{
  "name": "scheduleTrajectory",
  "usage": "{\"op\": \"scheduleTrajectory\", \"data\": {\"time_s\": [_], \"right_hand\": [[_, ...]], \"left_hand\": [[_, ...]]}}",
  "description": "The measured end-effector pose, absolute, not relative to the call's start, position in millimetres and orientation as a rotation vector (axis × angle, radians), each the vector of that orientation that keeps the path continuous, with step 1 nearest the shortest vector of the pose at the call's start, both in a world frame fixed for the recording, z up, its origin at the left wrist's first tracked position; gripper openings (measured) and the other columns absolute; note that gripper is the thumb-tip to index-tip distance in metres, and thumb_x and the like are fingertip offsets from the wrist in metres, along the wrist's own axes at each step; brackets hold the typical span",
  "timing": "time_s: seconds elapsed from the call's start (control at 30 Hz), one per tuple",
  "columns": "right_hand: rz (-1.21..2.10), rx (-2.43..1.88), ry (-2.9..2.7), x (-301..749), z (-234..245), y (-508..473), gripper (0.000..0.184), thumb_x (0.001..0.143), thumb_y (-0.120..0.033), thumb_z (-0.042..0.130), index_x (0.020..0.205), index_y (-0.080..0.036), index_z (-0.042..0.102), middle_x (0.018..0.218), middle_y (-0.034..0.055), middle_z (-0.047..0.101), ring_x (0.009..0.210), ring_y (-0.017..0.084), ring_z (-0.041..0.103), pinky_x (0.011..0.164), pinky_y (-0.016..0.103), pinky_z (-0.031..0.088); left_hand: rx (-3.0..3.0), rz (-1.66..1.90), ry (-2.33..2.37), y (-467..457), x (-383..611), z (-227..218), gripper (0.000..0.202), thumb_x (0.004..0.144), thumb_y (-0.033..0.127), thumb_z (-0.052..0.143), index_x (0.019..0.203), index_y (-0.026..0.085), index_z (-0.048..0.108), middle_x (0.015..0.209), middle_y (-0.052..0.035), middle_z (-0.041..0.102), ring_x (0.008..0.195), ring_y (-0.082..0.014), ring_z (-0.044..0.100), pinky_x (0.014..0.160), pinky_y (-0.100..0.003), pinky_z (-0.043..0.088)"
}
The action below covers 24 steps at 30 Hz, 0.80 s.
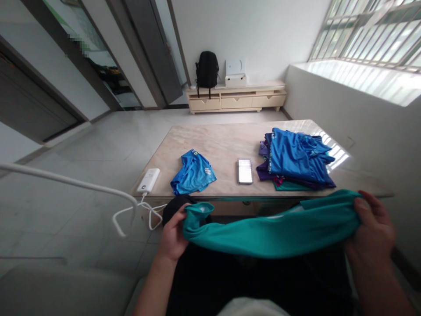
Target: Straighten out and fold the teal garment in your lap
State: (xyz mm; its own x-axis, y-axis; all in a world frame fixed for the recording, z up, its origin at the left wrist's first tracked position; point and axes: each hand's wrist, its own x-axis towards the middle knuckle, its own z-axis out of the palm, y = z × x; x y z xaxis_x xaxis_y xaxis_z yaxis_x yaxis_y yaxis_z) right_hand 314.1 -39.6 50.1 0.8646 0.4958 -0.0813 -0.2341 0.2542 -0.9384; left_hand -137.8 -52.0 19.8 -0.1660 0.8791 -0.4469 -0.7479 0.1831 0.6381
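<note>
A teal garment (263,235) is stretched sideways between my two hands, above my lap and in front of the table's near edge. My left hand (175,235) grips its left end, where the cloth curls upward. At the other end, my right hand (373,226) is closed on the fabric. The garment sags a little in the middle; its exact kind is hard to make out. Beyond it on the table lie blue shorts (194,172), loosely spread. To the right rises a stack of folded clothes (296,158), blue on top with purple and teal beneath.
A phone (245,171) with a lit screen lies mid-table (223,140). At the left edge sits a white power bank (148,180) with a cable (153,215) hanging down. A white curved rail (82,180) crosses the left. Farther back, a low cabinet (237,102) bears a black backpack (207,70).
</note>
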Motion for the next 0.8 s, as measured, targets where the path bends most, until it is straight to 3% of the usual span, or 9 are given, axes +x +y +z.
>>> {"op": "scheduleTrajectory", "data": {"time_s": [0.1,0.17,0.23,0.27,0.33,0.47,0.6,0.67,0.8], "right_hand": [[0.619,-1.256,-0.272,306.8,68.5,-56.0,0.047,0.063,-0.028,0.088,0.109,-0.024,0.082,0.091,0.006,0.074,0.07,0.018,0.062,0.062,0.037,0.049],[0.66,-1.239,-0.314,301.0,84.5,-72.2,0.047,0.071,-0.036,0.087,0.116,-0.031,0.081,0.113,0.0087,0.075,0.084,0.023,0.068,0.068,0.042,0.053],[0.639,-1.177,-0.37,293.1,98.1,-84.1,0.046,0.082,-0.044,0.082,0.127,-0.039,0.076,0.14,0.0058,0.067,0.107,0.025,0.069,0.079,0.045,0.057],[0.632,-1.161,-0.367,288.5,102.3,-86.4,0.047,0.084,-0.047,0.081,0.129,-0.04,0.074,0.146,0.0037,0.063,0.113,0.024,0.067,0.081,0.044,0.058],[0.682,-1.184,-0.307,278.8,103.2,-82.4,0.052,0.079,-0.048,0.085,0.129,-0.038,0.075,0.14,0.0044,0.067,0.106,0.022,0.069,0.075,0.038,0.06],[0.876,-1.248,-0.296,265.1,80.4,-59.8,0.063,0.059,-0.041,0.096,0.118,-0.03,0.078,0.098,0.0005,0.077,0.072,0.014,0.068,0.059,0.025,0.058],[0.938,-1.263,-0.339,265.4,52.3,-52.5,0.061,0.059,-0.041,0.096,0.116,-0.029,0.078,0.098,-0.0015,0.078,0.076,0.013,0.07,0.063,0.02,0.06],[0.967,-1.296,-0.349,269.5,43.2,-53.3,0.06,0.06,-0.041,0.096,0.116,-0.029,0.078,0.097,-0.0013,0.078,0.076,0.012,0.069,0.063,0.018,0.059],[1.095,-1.367,-0.512,278.6,30.9,-52.6,0.058,0.065,-0.044,0.094,0.118,-0.029,0.077,0.096,-0.0011,0.077,0.074,0.012,0.067,0.062,0.018,0.055]], "left_hand": [[0.234,1.436,0.914,-51.5,-141.8,20.4,0.027,0.086,0.048,0.072,0.076,0.024,0.075,0.053,-0.0035,0.067,0.048,-0.0199,0.067,0.044,-0.026,0.054],[0.24,1.501,0.881,-47.0,-129.8,18.5,0.045,0.079,0.073,0.071,0.073,0.028,0.071,0.047,-0.0008,0.061,0.047,-0.0195,0.066,0.042,-0.024,0.051],[0.295,1.478,0.81,-44.8,-99.1,13.9,0.055,0.077,0.084,0.065,0.077,0.029,0.072,0.053,-0.0001,0.066,0.054,-0.0187,0.07,0.047,-0.023,0.054],[0.359,1.357,0.76,-46.3,-77.8,10.8,0.056,0.083,0.083,0.06,0.082,0.028,0.074,0.061,-0.0007,0.071,0.062,-0.0189,0.074,0.054,-0.024,0.057],[0.439,1.094,0.688,-55.4,-31.0,3.8,0.058,0.094,0.074,0.053,0.086,0.022,0.076,0.072,-0.0013,0.075,0.073,-0.0213,0.078,0.065,-0.03,0.058],[0.499,0.857,0.592,-82.7,30.2,-7.8,0.052,0.08,0.067,0.079,0.093,0.017,0.08,0.09,-0.0092,0.08,0.089,-0.0286,0.078,0.08,-0.039,0.06],[0.529,0.715,0.536,-90.2,21.8,-11.3,0.059,0.07,0.05,0.094,0.115,0.016,0.077,0.102,-0.0085,0.08,0.093,-0.0234,0.076,0.084,-0.029,0.057],[0.468,0.738,0.567,-89.3,9.2,-11.2,0.061,0.066,0.039,0.098,0.119,0.016,0.076,0.105,-0.0078,0.079,0.09,-0.0198,0.075,0.082,-0.025,0.056],[0.361,0.799,0.574,-95.0,-0.6,-10.3,0.064,0.062,0.034,0.099,0.119,0.016,0.076,0.101,-0.0078,0.079,0.085,-0.0187,0.074,0.079,-0.025,0.057]]}}
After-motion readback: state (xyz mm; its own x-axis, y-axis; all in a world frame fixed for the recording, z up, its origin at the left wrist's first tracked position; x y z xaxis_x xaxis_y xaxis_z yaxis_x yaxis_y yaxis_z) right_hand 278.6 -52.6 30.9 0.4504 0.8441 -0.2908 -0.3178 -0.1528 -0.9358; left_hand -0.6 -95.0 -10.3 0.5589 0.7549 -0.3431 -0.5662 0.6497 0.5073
